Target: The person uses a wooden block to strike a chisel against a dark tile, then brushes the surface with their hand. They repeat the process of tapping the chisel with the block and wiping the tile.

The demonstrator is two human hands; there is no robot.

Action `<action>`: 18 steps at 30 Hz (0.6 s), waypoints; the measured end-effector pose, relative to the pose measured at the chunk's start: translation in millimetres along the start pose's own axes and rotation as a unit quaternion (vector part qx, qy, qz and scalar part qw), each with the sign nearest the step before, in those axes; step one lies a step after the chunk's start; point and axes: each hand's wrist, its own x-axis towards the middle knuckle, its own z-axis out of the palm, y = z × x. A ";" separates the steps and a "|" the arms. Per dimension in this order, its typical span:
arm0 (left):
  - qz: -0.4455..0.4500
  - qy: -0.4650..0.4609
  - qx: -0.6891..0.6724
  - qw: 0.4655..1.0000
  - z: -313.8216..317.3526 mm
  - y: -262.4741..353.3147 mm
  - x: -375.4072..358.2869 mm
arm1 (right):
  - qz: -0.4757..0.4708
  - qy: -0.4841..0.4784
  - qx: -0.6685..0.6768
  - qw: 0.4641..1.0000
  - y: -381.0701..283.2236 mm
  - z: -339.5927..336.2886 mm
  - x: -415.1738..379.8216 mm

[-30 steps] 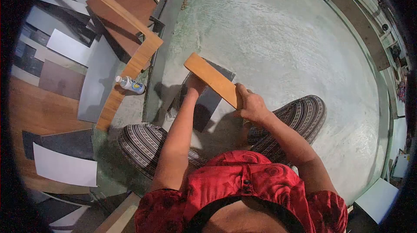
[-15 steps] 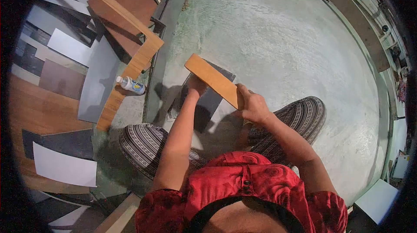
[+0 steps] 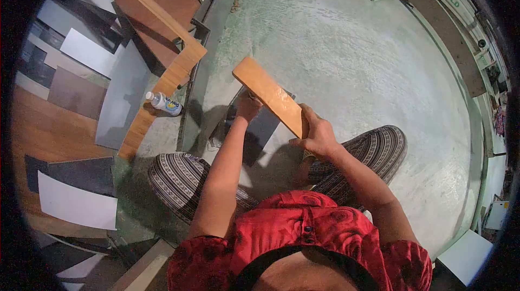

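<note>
A flat orange-brown wooden board (image 3: 269, 96) is held up at a slant in front of my crossed legs, its broad face catching the light. My right hand (image 3: 318, 133) grips its lower right end, thumb on the near side and fingers around the far edge. At the left, my left hand (image 3: 249, 108) is closed beside the board's lower edge; its fingertips are partly hidden behind the wood, and what they hold cannot be made out. Beneath both hands a dark grey panel (image 3: 262, 133) lies on the floor, partly covered.
A labelled plastic bottle (image 3: 164, 104) lies on an L-shaped wooden strip (image 3: 176, 69) at the left. Many board offcuts, including a white sheet (image 3: 78, 200), are piled beyond it. A long brown plank (image 3: 441, 33) lines the right side of the concrete floor (image 3: 346, 47).
The wooden board has tilted, its far left end rising slightly and its face now showing a bright reflection. My left hand shows more beside the board's lower edge. The right hand keeps its grip.
</note>
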 end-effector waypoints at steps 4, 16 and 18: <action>-0.073 -0.057 0.162 0.983 22.5 -50.7 9.4 | 0.051 -0.051 -0.052 0.996 7.1 5.5 1.4; 0.226 0.021 0.341 0.912 16.4 -41.0 4.2 | 0.053 -0.066 -0.046 0.995 4.1 7.4 7.4; 0.043 0.051 -0.024 0.997 27.3 -39.0 2.2 | 0.054 -0.064 -0.030 0.996 5.0 4.8 5.8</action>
